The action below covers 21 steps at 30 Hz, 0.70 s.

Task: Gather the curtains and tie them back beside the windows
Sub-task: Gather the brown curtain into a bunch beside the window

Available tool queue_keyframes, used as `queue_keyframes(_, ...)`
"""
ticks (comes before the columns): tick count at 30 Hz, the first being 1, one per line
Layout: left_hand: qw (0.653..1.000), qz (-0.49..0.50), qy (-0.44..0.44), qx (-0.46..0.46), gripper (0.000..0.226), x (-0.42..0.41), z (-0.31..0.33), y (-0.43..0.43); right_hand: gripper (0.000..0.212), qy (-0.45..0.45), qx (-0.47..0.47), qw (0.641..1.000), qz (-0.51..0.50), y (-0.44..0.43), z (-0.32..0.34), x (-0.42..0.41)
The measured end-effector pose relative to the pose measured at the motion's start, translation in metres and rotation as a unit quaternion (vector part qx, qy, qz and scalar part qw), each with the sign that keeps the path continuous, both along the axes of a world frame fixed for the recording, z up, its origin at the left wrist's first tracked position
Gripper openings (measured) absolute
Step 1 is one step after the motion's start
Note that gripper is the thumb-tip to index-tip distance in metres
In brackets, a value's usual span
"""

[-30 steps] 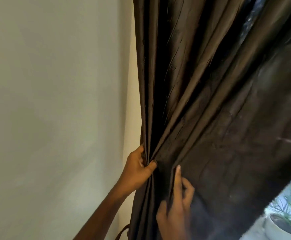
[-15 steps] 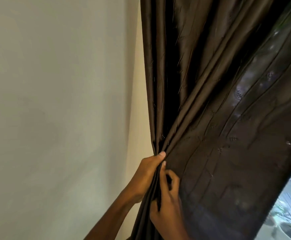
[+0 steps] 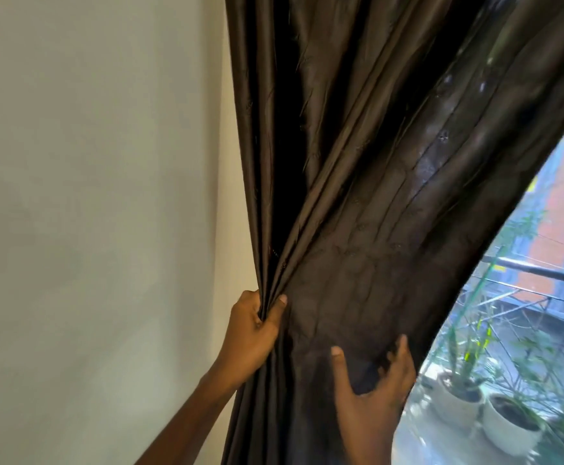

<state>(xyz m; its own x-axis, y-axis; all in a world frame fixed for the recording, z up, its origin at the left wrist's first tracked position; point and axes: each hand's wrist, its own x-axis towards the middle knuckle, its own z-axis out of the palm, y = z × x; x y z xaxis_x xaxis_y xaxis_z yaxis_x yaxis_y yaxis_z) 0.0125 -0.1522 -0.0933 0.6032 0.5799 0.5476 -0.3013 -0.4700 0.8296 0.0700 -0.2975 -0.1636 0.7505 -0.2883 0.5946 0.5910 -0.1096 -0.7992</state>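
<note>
Head view: pale wall [image 3: 89,196], dark curtain [image 3: 357,162], folds tight in left hand [image 3: 250,337], right hand [image 3: 374,397] wide on it, window [image 3: 542,263] beside.

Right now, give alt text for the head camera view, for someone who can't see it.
A person's left hand grips the bunched folds of a dark curtain beside a pale wall, while the right hand lies spread on the fabric near its free edge. Potted plants show through the window.
</note>
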Motion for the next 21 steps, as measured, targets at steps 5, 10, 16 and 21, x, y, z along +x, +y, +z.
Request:
queue_keyframes(5,0.997,-0.073,-0.040,-0.001,0.018,-0.001,0.001,-0.006,0.124,0.102,0.080,0.982,0.136,-0.006,0.008,0.007)
queue_keyframes(10,0.994,-0.096,-0.040,-0.018,0.018,-0.001,-0.002,-0.009,0.118,0.105,0.052,0.958,0.263,-0.001,0.026,0.015)
queue_keyframes(16,0.993,-0.112,-0.046,-0.003,0.027,0.000,-0.004,-0.011,0.034,-0.006,-0.020,0.993,0.113,-0.002,0.020,0.001)
queue_keyframes(21,0.992,-0.094,-0.062,0.047,0.031,0.007,-0.007,-0.020,0.046,-0.106,-0.138,0.984,-0.025,0.008,0.006,-0.038)
